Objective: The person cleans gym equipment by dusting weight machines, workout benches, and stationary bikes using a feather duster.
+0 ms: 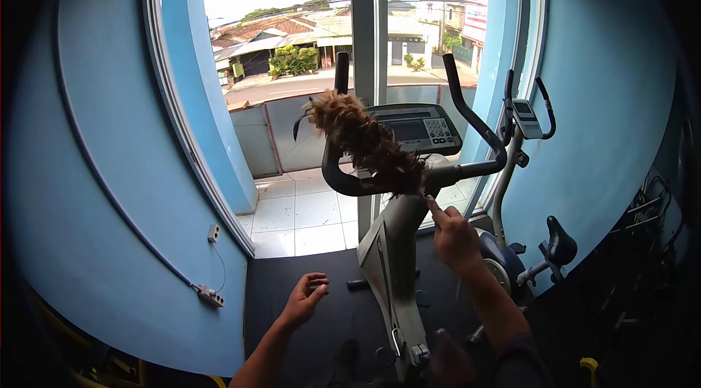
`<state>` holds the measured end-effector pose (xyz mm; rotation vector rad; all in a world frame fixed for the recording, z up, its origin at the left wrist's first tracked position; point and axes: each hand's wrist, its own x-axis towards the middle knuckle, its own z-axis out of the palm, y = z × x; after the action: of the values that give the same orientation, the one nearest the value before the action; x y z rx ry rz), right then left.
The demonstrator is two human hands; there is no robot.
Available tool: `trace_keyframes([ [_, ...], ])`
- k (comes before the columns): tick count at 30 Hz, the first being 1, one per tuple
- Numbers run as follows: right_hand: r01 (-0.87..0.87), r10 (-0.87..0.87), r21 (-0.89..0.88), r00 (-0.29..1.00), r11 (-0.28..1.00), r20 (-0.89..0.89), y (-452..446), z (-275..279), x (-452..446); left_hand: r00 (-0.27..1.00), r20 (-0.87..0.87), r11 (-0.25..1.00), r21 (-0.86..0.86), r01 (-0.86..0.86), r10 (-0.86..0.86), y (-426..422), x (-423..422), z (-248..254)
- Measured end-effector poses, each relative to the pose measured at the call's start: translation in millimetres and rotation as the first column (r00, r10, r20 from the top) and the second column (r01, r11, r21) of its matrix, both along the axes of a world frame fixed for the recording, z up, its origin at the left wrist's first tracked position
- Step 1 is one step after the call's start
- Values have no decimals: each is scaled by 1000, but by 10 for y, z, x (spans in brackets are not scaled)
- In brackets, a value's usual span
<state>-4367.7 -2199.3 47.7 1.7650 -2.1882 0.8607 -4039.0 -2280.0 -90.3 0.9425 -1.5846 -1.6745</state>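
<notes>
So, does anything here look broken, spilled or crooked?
I see nothing broken or spilled. Slightly odd: low on the wall, the power strip looks slanted, a thin cord drooping beside it, though lens distortion may exaggerate that. The feather duster over the handlebars is simply in the right hand.

Left hand: bare, at seven o'clock from the view's centre; fingers and thumb plainly separate in outline.
Left forearm: bare as far as it shows, widening from the wrist toward the lower edge, also at seven o'clock.
Right hand: bare, at four o'clock, with rounded knuckles.
Right forearm: bare, broader below the wrist.
Sleeve: dark, near black, on the right arm at five o'clock; its fabric and any markings are lost in shadow.
</notes>
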Motion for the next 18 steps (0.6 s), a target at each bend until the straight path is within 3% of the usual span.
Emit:
trace_keyframes([
  [2,-72,74,-63,997,995,27,-438,33,-125,999,-2,998,-55,36,-37,-450,-199,224],
  [5,-65,65,-3,996,998,-61,-853,219,-216,998,-56,975,-221,20,-33,-1178,-494,561],
  [7,39,-41,-26,995,999,-95,-1175,293,-322,993,-117,962,-272,-16,-17,-1683,-722,795],
  [10,51,-57,-95,996,994,-71,-1494,403,-371,940,-328,977,-209,28,-97,-2369,-1081,1114],
  [13,-29,48,-295,997,955,57,-1674,415,-388,920,-370,988,-123,93,-132,-2760,-1401,1409],
  [15,6,20,-234,994,972,111,-1704,518,-407,957,-232,962,-247,113,-172,-3005,-1598,1358],
  [18,67,-43,-91,969,994,242,-1562,736,-346,940,-313,978,-193,75,-134,-3048,-1732,1370],
])
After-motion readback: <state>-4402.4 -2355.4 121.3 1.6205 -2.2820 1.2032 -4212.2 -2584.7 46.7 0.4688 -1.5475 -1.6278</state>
